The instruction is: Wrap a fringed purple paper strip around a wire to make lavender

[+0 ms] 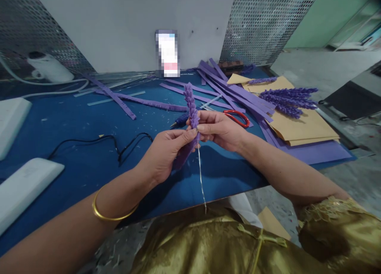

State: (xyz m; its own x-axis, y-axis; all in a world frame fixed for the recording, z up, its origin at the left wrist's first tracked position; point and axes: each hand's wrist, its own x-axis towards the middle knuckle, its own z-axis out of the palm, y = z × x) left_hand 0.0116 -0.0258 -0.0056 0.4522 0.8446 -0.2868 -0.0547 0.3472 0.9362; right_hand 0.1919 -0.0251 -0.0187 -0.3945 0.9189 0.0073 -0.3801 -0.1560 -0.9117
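Observation:
A purple paper lavender spike [191,101] stands nearly upright between my hands over the blue table. My left hand [166,151] is closed, its thumb and fingers pinching the lower end of the spike. From under those fingers a purple paper strip [182,158] hangs down to the left. My right hand [222,129] is closed on the same spike from the other side, thumb tip close to the left thumb. A thin pale wire stem [201,174] runs down from the spike past the table edge. My fingers partly hide the join of paper and wire.
Behind my hands lie a blue tool [180,120] with a pointed metal tip and a red looped handle [238,118]. Purple strips [232,87] cross the back. Finished lavender spikes [288,97] rest on brown paper [309,127] at right. A lit phone [168,53] leans upright.

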